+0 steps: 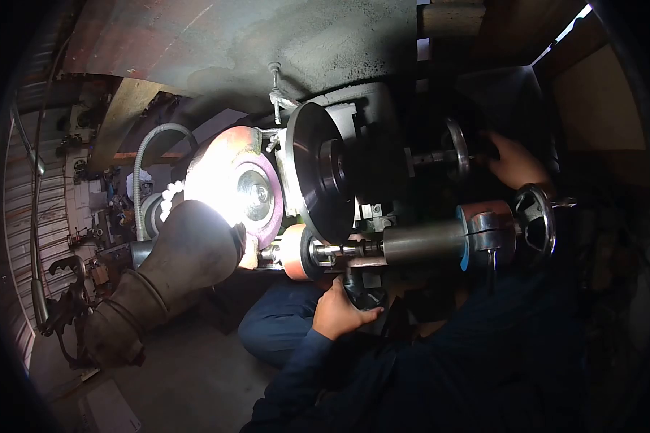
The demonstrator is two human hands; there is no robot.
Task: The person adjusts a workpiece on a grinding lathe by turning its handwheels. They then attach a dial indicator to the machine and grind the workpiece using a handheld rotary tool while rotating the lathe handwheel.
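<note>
My left hand [341,309] is closed round a dark fitting [362,290] below the machine's spindle. My right hand [514,164] reaches to the upper handwheel [456,149]; its fingers are lost in shadow. Between the hands lies a metal cylinder [426,242] with a clamp collar [486,232] and a second handwheel [540,220] at its right end. A large dark disc [319,173] stands above the spindle, and left of it a brightly lit grinding wheel [256,193] sits in its guard. An orange-rimmed roller [296,252] is under the disc.
A fabric duct [159,278] runs from the wheel guard to the lower left. A flexible metal conduit [139,173] curves behind it. Shelves with small parts [87,187] stand at the left. A large metal panel [217,43] hangs overhead.
</note>
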